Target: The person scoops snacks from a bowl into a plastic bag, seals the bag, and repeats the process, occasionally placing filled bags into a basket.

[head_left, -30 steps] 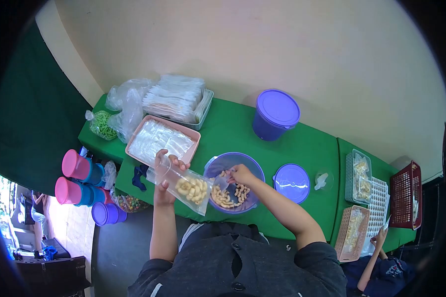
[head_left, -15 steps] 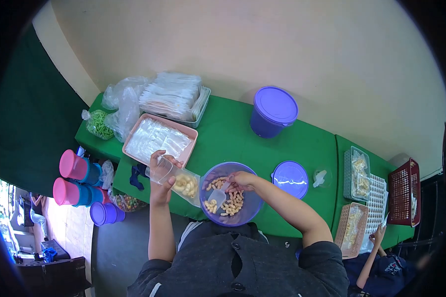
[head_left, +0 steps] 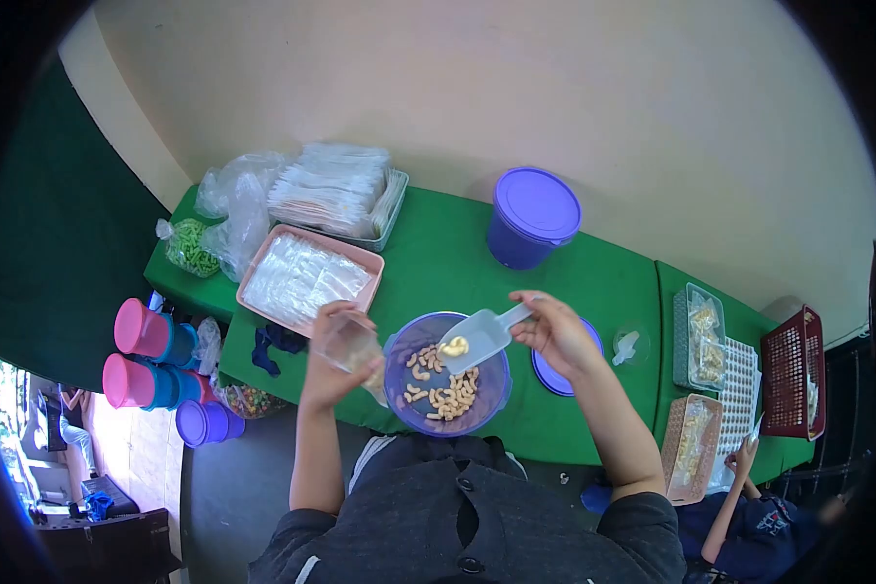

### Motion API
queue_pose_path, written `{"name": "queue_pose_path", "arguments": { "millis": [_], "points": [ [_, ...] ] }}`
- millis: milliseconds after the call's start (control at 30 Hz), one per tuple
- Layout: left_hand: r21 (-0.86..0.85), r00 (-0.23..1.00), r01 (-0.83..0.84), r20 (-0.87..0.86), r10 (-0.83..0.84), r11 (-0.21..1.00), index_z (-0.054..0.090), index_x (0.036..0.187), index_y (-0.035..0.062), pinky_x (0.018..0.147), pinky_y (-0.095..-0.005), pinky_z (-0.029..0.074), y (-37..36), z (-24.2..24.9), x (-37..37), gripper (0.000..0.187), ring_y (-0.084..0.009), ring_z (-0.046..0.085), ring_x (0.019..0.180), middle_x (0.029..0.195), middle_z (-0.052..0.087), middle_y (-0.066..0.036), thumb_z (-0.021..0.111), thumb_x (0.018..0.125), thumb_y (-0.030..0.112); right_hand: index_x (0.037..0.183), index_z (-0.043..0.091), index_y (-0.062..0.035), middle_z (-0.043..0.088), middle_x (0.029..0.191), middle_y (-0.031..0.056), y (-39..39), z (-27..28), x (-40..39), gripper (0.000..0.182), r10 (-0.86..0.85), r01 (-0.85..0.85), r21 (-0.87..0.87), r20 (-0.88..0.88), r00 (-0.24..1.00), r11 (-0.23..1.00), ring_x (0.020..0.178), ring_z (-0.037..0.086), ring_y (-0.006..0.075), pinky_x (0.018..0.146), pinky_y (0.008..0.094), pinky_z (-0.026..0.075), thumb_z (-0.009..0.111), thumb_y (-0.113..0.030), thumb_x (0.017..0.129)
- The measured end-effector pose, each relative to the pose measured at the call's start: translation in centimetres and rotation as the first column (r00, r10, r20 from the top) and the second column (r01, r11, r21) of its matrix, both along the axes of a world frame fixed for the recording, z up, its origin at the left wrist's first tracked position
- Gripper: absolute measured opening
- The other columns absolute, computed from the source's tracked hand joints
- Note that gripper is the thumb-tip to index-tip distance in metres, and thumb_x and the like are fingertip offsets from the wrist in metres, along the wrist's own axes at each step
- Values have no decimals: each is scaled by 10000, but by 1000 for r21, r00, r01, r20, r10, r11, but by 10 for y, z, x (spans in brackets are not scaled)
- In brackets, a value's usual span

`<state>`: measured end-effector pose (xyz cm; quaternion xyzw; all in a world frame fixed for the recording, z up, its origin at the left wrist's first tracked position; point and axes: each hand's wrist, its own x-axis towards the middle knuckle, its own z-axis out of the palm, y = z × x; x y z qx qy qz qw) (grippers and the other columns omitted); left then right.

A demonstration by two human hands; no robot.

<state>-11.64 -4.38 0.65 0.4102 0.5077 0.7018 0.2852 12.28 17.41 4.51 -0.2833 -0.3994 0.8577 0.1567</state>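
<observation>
My left hand [head_left: 327,375] is closed around a clear plastic cup-like piece [head_left: 348,343], held tilted beside the purple tub. Below it hangs a clear plastic bag [head_left: 375,383], mostly hidden by my fingers. My right hand [head_left: 557,336] grips the handle of a translucent scoop [head_left: 487,335] above the tub's right side. A few pale, curved snack pieces [head_left: 455,346] lie in the scoop. The round purple tub [head_left: 502,389] stands at the green table's front edge, with more curved snack pieces [head_left: 450,400] scattered over its bottom.
Behind are a pink tray of clear bags [head_left: 378,261], a basket of white packets [head_left: 400,209] and a lidded purple bucket [head_left: 526,238]. A purple lid [head_left: 590,336] lies under my right hand. At right, a co-worker's hand [head_left: 746,457] is near filled baskets [head_left: 686,487].
My right hand has lifted the scoop out of the tub, up and to the right, with a few pieces in it. My left hand has tilted and turned the cup-like piece and bag.
</observation>
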Motion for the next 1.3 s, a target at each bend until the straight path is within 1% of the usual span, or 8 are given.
{"name": "queue_pose_path", "arguments": {
  "millis": [300,367,400,533,733,933,1000,1300],
  "points": [
    [-273,900,82,-393,-189,959,416,1269,51,920,-315,433,25,37,64,793,-195,541,1020,1038,529,-87,842,605,138,1148,554,12,652,900,127,-72,92,5,240,-136,149,641,-70,988,753,739,670,184,675,277,525,530,-128,954],
    [-268,913,52,-377,-155,962,431,1261,63,912,-326,439,24,34,59,764,-204,549,1015,1050,540,-95,833,617,142,1134,589,-6,655,893,121,-81,104,9,228,-7,3,985,-1,1000,171,743,667,185,669,281,508,571,-71,917],
    [-262,925,23,-361,-120,965,446,1254,74,903,-337,445,22,31,56,734,-213,556,1010,1063,551,-103,824,629,146,1110,614,-14,654,904,124,-84,106,10,223,-25,40,988,-37,999,152,753,666,199,670,296,501,593,-49,891],
    [-270,966,-19,-254,-52,963,414,1246,64,847,-288,448,11,28,43,744,-150,545,976,988,538,-61,836,634,93,1112,607,-14,653,929,137,-72,94,4,219,-94,77,972,-57,994,220,754,665,216,679,306,499,584,-54,898],
    [-240,898,-301,-396,190,923,448,1225,60,829,-294,460,0,22,30,705,-150,560,919,993,564,-72,830,633,94,1019,644,13,686,880,161,-33,-12,-44,194,175,-680,687,659,731,254,789,666,280,737,347,517,608,-74,849],
    [-258,926,-273,-331,180,927,467,1220,65,844,-303,459,-3,19,31,682,-160,563,935,1015,566,-79,821,638,89,976,655,18,689,833,152,-24,-126,-71,168,234,-736,675,710,664,43,784,685,248,703,346,534,597,-53,836],
    [-269,943,-242,-293,161,932,474,1223,72,855,-314,459,-3,17,32,674,-170,567,952,1025,565,-84,814,641,82,1010,631,24,691,842,125,-20,-135,-80,171,489,-905,403,767,415,137,779,692,207,679,329,560,575,-59,872],
    [-265,928,-282,-320,192,922,451,1229,63,847,-289,445,-2,9,24,692,-144,546,943,989,561,-53,825,648,88,1095,553,42,642,1005,167,-38,-170,-72,217,670,-843,104,559,489,528,851,679,217,719,311,577,498,-122,963]
  ]
}}
